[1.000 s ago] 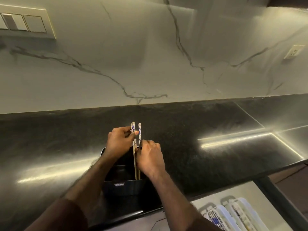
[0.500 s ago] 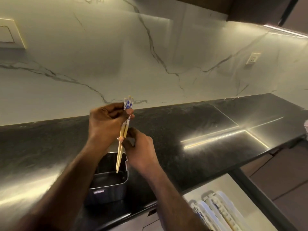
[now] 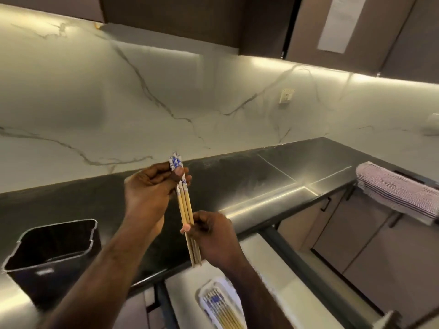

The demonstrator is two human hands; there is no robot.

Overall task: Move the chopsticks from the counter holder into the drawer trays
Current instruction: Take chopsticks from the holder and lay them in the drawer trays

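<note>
Your counter (image 3: 237, 176) is a dark, speckled black stone slab running along the marble backsplash, with shiny streaks of under-cabinet light across it. Only thing sitting straight on it near you is the black holder (image 3: 54, 252), a squarish bin with rounded corners and a pale rim, over at the left by the front edge. Far right there's a folded striped towel (image 3: 396, 188) lying at the counter's end. Below the front edge, the open drawer (image 3: 268, 276) carries a white tray (image 3: 211, 288) with chopsticks lying in it.

Folded striped towel (image 3: 396, 193) at right on the dark desk (image 3: 237, 176); wall socket (image 3: 286, 96) on the far marble backsplash (image 3: 95, 103).
</note>
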